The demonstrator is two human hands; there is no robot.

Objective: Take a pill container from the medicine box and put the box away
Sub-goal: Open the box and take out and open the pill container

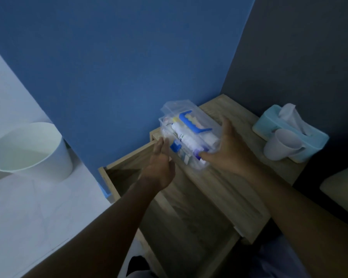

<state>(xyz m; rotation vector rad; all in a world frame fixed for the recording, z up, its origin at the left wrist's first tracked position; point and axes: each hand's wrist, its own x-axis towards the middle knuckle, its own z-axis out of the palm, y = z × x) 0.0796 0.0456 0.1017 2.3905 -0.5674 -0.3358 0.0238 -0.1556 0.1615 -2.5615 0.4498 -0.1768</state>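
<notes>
Medicine box [187,137], clear with blue handle, between both hands at left edge of wooden worktop [239,121], by open drawer [127,173]. Lifted or resting: cannot tell. Left hand [161,165] flat against its left side, fingers straight. Right hand [227,151] gripping right side, thumb across near end.

Nothing legible — the dark print on the white tube [186,138] in the medicine box [207,120] is blurred.

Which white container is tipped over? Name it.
The cup beside the tissue box: it lies tilted, mouth facing sideways. The bin on the floor stands upright.
</notes>
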